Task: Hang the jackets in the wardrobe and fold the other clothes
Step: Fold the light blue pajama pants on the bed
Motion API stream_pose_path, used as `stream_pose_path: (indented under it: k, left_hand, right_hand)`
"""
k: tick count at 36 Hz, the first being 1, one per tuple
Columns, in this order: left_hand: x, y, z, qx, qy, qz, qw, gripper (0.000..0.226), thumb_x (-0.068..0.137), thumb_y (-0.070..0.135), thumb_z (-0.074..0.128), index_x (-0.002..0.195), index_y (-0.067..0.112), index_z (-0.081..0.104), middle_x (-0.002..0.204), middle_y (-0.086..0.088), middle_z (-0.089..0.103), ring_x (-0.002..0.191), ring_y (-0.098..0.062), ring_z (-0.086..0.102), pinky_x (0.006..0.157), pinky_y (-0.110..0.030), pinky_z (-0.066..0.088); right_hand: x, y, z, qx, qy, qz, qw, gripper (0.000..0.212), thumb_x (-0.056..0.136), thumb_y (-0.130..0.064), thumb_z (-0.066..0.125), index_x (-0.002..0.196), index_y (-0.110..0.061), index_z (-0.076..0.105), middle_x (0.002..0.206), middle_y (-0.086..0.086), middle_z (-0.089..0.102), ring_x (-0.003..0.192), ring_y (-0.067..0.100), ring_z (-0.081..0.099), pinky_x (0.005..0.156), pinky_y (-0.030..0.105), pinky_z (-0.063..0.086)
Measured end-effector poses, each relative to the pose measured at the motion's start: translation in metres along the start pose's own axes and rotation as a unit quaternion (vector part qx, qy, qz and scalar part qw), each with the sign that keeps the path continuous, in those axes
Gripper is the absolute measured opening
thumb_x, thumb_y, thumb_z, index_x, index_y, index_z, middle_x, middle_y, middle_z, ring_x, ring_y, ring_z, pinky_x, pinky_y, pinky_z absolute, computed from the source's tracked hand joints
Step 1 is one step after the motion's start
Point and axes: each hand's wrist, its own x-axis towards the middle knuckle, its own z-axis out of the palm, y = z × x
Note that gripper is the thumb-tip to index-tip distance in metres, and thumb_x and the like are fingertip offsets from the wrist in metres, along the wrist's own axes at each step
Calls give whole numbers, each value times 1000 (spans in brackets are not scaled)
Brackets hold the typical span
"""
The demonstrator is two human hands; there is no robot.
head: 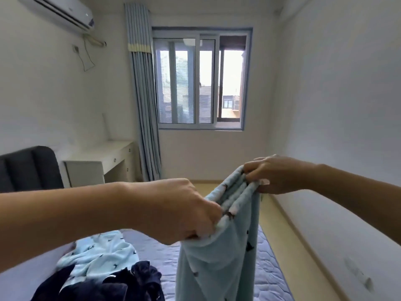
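Head view: left hand and right hand both pinch the doubled top edge of light-blue printed pyjama trousers, fingers closed on it; their long axis hangs straight down over the bed, left hand nearer.

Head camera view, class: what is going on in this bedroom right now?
A person holds a light blue patterned garment up over the bed, gripping its bunched top edge with the left hand and the right hand, so the rest hangs straight down. On the bed lie another light blue piece and a dark navy garment, both still unfolded.
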Motion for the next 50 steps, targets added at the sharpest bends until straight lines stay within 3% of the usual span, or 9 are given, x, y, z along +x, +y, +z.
stream_pose_path:
  k: [7,10,14,20,25,30,40,45,50]
  left_hand:
    - [-25,-58,-10,-119,-111,-206,965,12,94,25,45,83,29,42,78,7,53,70,-16,49,65,-32,43]
    - [-29,-79,-28,-48,-14,-223,974,21,96,30,46,80,40,37,77,9,56,64,-11,50,58,-25,40]
    - [-12,-53,-4,-51,4,-136,989,12,94,30,50,87,34,40,77,9,60,62,-10,52,55,-24,39]
    - [-25,-90,-6,-153,60,-280,946,5,96,18,54,95,19,59,85,3,64,69,-14,58,62,-27,45]
    - [2,-29,-29,-183,119,-137,966,17,96,24,53,83,34,47,71,21,46,62,4,46,62,-6,31]
    - [13,1,-49,-144,147,-12,979,16,95,17,52,82,24,45,74,10,45,62,-10,33,53,-16,32]
    - [-18,-73,2,12,-64,-240,969,42,79,73,45,99,38,30,80,8,57,60,-14,48,55,-27,37]
    - [-35,-116,23,94,-63,-210,971,12,97,45,40,92,33,39,98,7,65,80,-17,65,64,-29,46]
    - [-51,-144,22,116,-34,-213,970,19,98,36,48,116,37,55,109,15,67,81,-5,66,69,-14,42]
  right_hand:
    - [-14,28,-31,-15,50,23,998,25,87,-45,61,104,-28,66,108,-13,60,88,-2,58,73,11,47]
    - [-9,32,-41,10,108,9,994,22,85,-42,62,99,-26,68,94,-14,55,69,-8,50,64,7,48]
    - [-3,28,-22,-29,17,20,999,24,89,-48,57,102,-28,64,100,-15,52,78,1,55,69,9,45]
    - [5,44,-46,3,60,30,998,15,87,-41,63,97,-30,66,88,-22,48,71,4,57,62,11,46]
    - [7,58,-44,-44,41,40,997,22,87,-47,61,100,-30,64,93,-22,50,70,-2,52,63,4,34]
    - [14,50,-32,-56,39,20,997,23,86,-45,62,101,-27,66,101,-13,61,72,-2,52,64,7,38]
    - [13,45,-34,50,92,71,992,10,86,-29,68,93,-23,70,80,-25,49,69,-4,53,62,12,45]
    - [22,-1,-51,232,-15,83,969,11,86,-18,65,76,-22,63,76,3,59,68,20,56,65,37,50]
    - [24,-53,-53,345,-158,23,925,31,88,-21,66,62,-30,53,82,24,56,55,12,58,51,21,50]
